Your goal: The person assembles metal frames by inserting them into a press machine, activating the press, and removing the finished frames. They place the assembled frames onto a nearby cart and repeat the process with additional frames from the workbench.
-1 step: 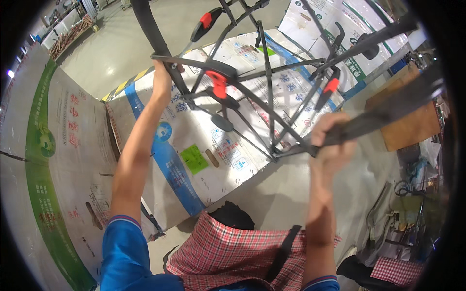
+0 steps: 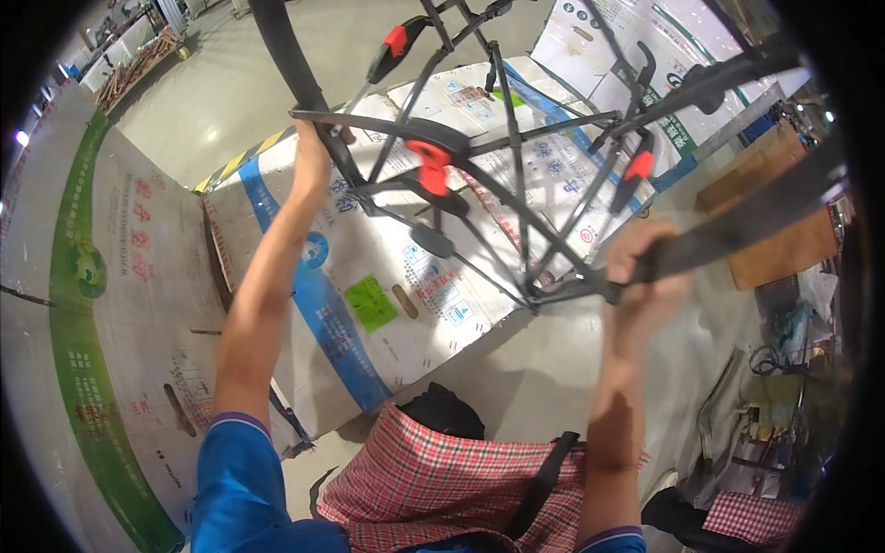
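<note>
Both my hands hold a black folding frame (image 2: 522, 208) made of crossed tubes, raised above a large white carton. Red-and-black plastic catches (image 2: 430, 166) sit on its tubes. At the left corner, my left hand (image 2: 312, 157) is closed around the joint below a thick upright tube, its fingers partly hidden behind it. My right hand (image 2: 643, 281) grips the near right corner, where a thick dark tube (image 2: 737, 230) runs off to the right; motion blurs this hand. The kind of product the frame belongs to cannot be told.
The white carton (image 2: 424, 341) with a blue stripe lies below the frame. Another carton with a green stripe (image 2: 120, 276) stands close at left. Far right are a white box (image 2: 576, 37), a brown box (image 2: 784, 221) and clutter. A red checked cloth (image 2: 442, 470) covers my lap.
The frame has shifted slightly to the right, and my right hand has moved right along with it. My left hand keeps its hold at the left corner.
</note>
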A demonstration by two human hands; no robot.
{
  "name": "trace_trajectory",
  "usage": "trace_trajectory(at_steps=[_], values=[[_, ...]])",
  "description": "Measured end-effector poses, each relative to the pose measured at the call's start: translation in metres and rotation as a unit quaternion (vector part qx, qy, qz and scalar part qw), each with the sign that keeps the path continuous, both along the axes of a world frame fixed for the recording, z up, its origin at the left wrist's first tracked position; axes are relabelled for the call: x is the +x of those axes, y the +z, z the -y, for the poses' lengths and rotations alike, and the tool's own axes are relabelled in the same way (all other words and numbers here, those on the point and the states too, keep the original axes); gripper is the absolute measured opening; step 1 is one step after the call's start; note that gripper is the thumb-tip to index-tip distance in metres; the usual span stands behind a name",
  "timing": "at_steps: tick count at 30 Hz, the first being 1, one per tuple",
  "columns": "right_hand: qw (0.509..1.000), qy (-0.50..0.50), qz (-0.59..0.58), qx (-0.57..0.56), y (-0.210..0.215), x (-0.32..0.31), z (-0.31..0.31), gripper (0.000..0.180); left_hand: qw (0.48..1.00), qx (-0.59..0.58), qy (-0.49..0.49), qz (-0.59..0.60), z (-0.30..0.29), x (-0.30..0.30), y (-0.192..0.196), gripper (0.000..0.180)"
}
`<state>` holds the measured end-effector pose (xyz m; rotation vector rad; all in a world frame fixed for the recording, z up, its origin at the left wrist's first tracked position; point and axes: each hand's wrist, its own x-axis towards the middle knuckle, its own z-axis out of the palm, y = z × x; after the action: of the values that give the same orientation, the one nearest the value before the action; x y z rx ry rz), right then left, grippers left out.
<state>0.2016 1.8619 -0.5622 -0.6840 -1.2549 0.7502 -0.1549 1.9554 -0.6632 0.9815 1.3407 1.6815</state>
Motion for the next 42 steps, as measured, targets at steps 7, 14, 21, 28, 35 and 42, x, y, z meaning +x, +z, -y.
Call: trace_trajectory(at_steps=[7, 14, 21, 28, 35, 42], values=[[0.982, 0.173, -0.068, -0.025, 0.0, 0.056, 0.001, 0.056, 0.989, 0.051, 0.059, -0.128, 0.042, 0.043, -0.018, 0.082], [0.984, 0.171, -0.049, -0.027, -0.021, 0.068, 0.007, 0.055, 0.992, 0.051, 0.042, -0.105, 0.052, 0.055, -0.017, 0.074], [0.987, 0.145, -0.045, -0.052, -0.016, 0.064, 0.001, 0.052, 0.986, 0.06, 0.024, -0.151, 0.048, 0.046, -0.019, 0.076], [0.984, 0.128, -0.1, -0.074, 0.022, 0.022, -0.008, 0.049, 0.987, 0.043, 0.03, -0.154, 0.022, 0.012, 0.014, 0.079], [0.995, 0.082, -0.058, -0.014, 0.0, -0.053, 0.01, 0.043, 0.99, 0.027, 0.068, -0.122, -0.002, -0.037, 0.012, 0.08], [0.984, 0.123, -0.113, -0.059, -0.015, -0.06, 0.019, 0.041, 0.998, 0.016, 0.035, -0.047, 0.004, -0.064, -0.02, 0.076]])
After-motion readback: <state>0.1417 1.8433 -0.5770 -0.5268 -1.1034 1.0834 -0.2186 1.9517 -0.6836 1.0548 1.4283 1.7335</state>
